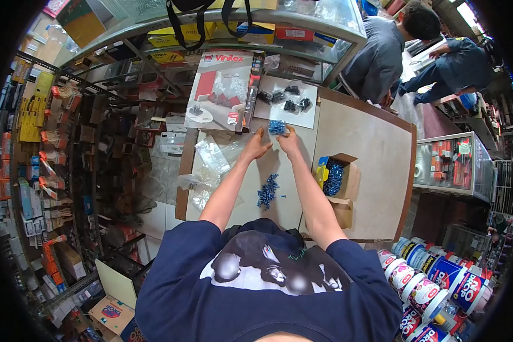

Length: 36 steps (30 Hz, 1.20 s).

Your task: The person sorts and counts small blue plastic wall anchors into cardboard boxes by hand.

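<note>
A small clear bag packed with blue pieces (277, 127) is held up in the fingers of my right hand (289, 140). Just left of it, my left hand (257, 146) is apart from the bag, its thumb and fingers spread with nothing between them. Nearer my body, a loose pile of small blue pieces (267, 191) lies on the tabletop; they look like screws or fasteners, but are too small to name surely. On the right, an open cardboard box (342, 185) holds many more of the same. Clear plastic bags (211, 154) lie left of my left forearm.
Beyond my hands, bags of black pieces (290, 106) rest on a white board beside a Vinilex box (219, 88). A glass display case (256, 48) stands behind the table. Stocked shelves (45, 137) line the left; paint buckets (422, 290) stand lower right. Two people (367, 60) are at upper right.
</note>
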Available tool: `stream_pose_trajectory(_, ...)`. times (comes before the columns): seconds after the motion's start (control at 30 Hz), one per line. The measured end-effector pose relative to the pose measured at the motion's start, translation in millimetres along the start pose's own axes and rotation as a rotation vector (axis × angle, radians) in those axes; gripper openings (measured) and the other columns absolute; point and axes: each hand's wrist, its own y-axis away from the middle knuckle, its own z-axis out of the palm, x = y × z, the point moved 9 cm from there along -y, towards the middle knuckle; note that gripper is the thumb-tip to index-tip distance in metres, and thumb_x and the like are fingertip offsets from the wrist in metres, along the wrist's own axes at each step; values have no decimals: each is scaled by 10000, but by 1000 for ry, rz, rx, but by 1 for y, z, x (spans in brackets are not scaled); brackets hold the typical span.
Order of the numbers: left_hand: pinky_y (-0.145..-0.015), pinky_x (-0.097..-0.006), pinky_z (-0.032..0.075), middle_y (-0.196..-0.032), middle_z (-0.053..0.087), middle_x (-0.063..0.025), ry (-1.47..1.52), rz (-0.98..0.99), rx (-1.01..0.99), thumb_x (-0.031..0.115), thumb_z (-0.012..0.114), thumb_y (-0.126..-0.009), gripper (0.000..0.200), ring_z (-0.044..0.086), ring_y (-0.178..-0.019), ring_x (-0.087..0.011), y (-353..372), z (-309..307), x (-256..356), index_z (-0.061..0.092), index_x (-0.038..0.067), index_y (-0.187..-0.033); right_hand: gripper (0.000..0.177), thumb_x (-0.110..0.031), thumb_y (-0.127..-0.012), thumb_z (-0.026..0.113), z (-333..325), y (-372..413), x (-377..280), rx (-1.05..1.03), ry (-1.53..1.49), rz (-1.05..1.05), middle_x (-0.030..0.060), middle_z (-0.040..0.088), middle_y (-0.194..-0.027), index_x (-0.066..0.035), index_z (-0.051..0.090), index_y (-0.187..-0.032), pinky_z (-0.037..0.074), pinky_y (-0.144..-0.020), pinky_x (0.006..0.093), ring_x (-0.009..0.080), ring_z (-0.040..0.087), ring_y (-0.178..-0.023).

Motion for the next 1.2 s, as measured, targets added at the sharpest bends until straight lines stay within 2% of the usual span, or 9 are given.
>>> stream_pose_trajectory(0.07,-1073,-378,305,-1405,338,-230,-120,28,-51,267,708,-763,776,358,-1294,-322,6,0,-9,316,9,-1381,680,-171,-699,706,5,4,-11,18,216,-19,246,539,-1171,-12,407,-1288,408,-946,476,409,516,-1098)
stream_pose_trajectory(0.17,-1111,-386,233,-1461,241,-217,-330,79,-178,323,698,-758,803,257,-1349,-328,21,3,-11,306,17,-1389,662,-155,-703,687,2,43,-45,211,552,-329,251,407,-1318,11,403,-1278,350,-1009,470,385,405,-1226)
stream_pose_trajectory(0.2,-1117,-392,214,-1476,214,-206,-424,96,-246,341,690,-759,808,230,-1361,-324,26,8,-13,302,23,-1393,711,-136,-703,649,8,49,-51,44,503,-377,213,235,-1452,14,351,-1330,292,-1049,500,357,250,-1341)
stream_pose_trajectory(0.37,-1126,-407,183,-1496,179,-177,-477,82,-299,392,692,-741,864,196,-1377,-314,33,9,-20,274,46,-1413,827,-156,-705,646,38,58,-24,-205,683,-330,146,66,-1527,-6,248,-1415,249,-1072,541,344,148,-1389)
stream_pose_trajectory(0.63,-1137,-397,153,-1515,124,-158,-547,14,-461,490,718,-686,1011,131,-1399,-295,31,13,-22,191,93,-1452,832,-300,-721,654,57,39,-26,-407,639,-267,182,87,-1516,-13,277,-1404,295,-1075,456,313,225,-1370)
stream_pose_trajectory(0.8,-1138,-403,145,-1519,115,-147,-619,8,-470,517,707,-694,1025,129,-1400,-294,27,16,-30,169,92,-1456,719,-294,-756,642,13,80,-26,-284,501,-212,221,250,-1460,-13,365,-1358,324,-1063,398,353,332,-1310)
stream_pose_trajectory(0.9,-1135,-414,153,-1530,85,-115,-685,27,-471,533,702,-697,1035,126,-1401,-291,23,22,-39,143,120,-1464,534,-277,-814,630,-22,123,-12,-247,410,-270,219,423,-1360,-15,485,-1257,410,-986,368,306,472,-1223)
stream_pose_trajectory(1.0,-1125,-444,181,-1535,81,-79,-731,-16,-485,521,688,-722,999,121,-1403,-280,29,18,-36,141,143,-1467,309,-163,-869,617,-73,177,-17,-155,107,-234,148,658,-1006,21,571,-1113,503,-823,311,231,649,-930)
stream_pose_trajectory(1.2,-1119,-466,192,-1496,214,-76,-699,-26,-379,450,682,-751,827,212,-1378,-256,59,6,-10,289,148,-1412,159,-110,-860,609,-159,239,24,222,-218,-114,72,654,-765,17,623,-954,509,-615,264,147,640,-674)
